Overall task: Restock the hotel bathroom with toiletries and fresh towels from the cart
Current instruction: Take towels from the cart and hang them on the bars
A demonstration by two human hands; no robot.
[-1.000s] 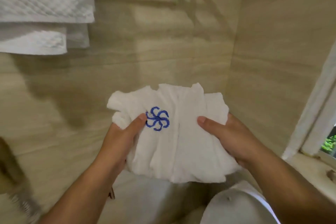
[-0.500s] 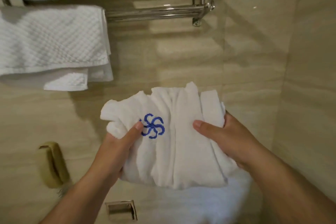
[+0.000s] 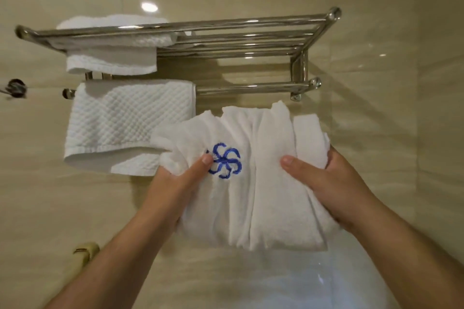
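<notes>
folded white towel (image 3: 263, 195) with blue pinwheel logo (image 3: 224, 160) held centre frame, just below the bare right half of the chrome towel rack (image 3: 200, 24). left hand (image 3: 175, 188) gripping the left edge, thumb pressed beside the logo. right hand (image 3: 326, 183) gripping the right edge, thumb on top, fingers curled underneath. folds bunched and uneven along the top edge, 1 loose flap at upper right.

probably headed for the shelf or the lower bar (image 3: 251, 88).

risks, as judged:
- bundle coming apart on the lift, with only 2 edge grips on several loose layers.
- top flaps catching under the lower bar on the way up.
- brushing the waffle-weave towel (image 3: 125, 118) hung at left, close by, and dragging it askew.
- sagging between shelf rails if set down off-centre.

another folded towel (image 3: 110, 63) on the shelf, upper left, well apart from the held one.
</notes>
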